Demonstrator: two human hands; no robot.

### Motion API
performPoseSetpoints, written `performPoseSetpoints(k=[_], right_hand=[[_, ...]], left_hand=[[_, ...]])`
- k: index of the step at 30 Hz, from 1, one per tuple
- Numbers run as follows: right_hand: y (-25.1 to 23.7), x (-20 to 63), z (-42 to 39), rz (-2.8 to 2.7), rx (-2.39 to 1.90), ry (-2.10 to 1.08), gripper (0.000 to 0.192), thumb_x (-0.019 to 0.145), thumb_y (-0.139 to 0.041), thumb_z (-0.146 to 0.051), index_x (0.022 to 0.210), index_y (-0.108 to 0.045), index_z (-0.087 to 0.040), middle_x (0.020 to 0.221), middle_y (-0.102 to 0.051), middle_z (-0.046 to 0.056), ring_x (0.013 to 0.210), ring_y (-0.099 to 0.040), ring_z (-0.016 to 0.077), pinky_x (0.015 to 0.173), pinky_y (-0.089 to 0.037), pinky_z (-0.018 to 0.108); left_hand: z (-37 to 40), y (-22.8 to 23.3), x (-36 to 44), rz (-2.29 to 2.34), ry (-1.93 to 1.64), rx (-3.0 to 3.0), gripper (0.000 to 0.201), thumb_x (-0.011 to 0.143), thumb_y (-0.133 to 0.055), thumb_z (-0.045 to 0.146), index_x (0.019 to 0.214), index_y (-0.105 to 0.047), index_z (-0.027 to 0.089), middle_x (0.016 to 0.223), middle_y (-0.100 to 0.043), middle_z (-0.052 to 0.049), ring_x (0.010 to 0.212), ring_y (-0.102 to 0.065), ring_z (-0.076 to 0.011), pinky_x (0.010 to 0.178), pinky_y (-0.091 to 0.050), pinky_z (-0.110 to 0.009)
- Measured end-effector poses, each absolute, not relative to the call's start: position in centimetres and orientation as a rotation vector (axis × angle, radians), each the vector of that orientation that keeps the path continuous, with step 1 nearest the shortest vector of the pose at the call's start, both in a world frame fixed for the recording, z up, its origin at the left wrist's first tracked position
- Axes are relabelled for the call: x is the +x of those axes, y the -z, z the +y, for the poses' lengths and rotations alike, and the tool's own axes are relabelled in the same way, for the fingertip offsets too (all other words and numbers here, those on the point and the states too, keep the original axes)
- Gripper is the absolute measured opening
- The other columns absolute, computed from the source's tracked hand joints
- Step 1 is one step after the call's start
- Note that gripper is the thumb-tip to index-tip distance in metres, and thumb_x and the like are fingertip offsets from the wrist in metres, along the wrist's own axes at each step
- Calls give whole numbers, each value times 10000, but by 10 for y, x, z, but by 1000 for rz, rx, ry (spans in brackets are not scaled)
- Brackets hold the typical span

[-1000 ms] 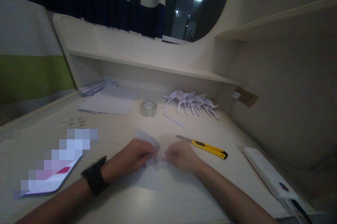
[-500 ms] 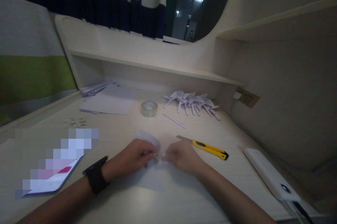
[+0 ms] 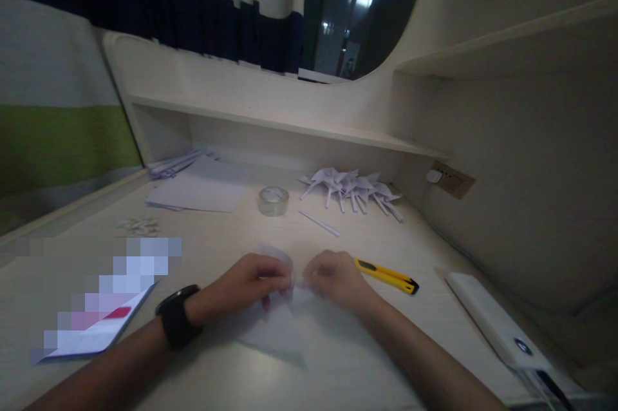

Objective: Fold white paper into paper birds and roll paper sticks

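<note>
A piece of white paper (image 3: 273, 332), blurred by motion, is pinched in my left hand (image 3: 258, 279), its sheet showing behind and below the fingers. My right hand (image 3: 334, 277) is closed close beside it, fingertips pressed together at the paper's right edge; what exactly they pinch is too blurred to make out. Just right of my right hand lies a yellow utility knife (image 3: 386, 276), its blade hidden behind the hand. Beyond both hands are a thin white paper stick (image 3: 318, 223) and a roll of clear tape (image 3: 273, 202).
Several paper pinwheels (image 3: 350, 185) lie at the back right. White sheets (image 3: 203, 185) are stacked at the back left, with small pale pieces (image 3: 138, 226) nearer. A phone-like device (image 3: 116, 327), partly pixelated, is at left. A white power strip (image 3: 492, 314) with cables lies at right.
The paper's lower part has swung down and toward me. My right hand has shifted slightly and now covers the knife's blade, while my left hand stays about where it was.
</note>
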State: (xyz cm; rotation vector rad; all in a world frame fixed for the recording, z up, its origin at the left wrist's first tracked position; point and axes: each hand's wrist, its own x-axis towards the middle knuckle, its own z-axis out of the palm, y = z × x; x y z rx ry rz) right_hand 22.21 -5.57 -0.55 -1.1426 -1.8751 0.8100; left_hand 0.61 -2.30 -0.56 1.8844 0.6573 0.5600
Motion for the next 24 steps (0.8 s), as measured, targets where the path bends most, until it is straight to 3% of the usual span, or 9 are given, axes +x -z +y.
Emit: performPoseSetpoints(k=[9, 19, 24], right_hand=[[9, 224, -60, -2164, -862, -200, 123, 835, -561, -187, 779, -671, -185, 722, -672, 36, 665, -591, 138, 636, -435, 244], [5, 216, -64, -2049, -955, -361, 165, 769, -711, -326, 702, -655, -186, 668, -642, 9, 596, -569, 115, 590, -440, 218], [3, 214, -68, -2005, -962, -444, 276, 715, -747, -386, 883, -648, -190, 915, -640, 50, 609, -542, 106, 577, -446, 229]], left_hand=[[-24, 10, 7, 693, -585, 1778, 325, 884, -509, 428, 747, -579, 142, 673, -592, -2, 544, -553, -106, 475, -459, -201], [-28, 13, 10, 744, -561, 1756, 383, 872, -498, 511, 735, -540, 156, 606, -512, 28, 506, -464, -93, 466, -352, -206], [-24, 16, 10, 701, -568, 1724, 359, 849, -548, 497, 778, -565, 145, 589, -479, 44, 509, -425, -86, 480, -324, -210]])
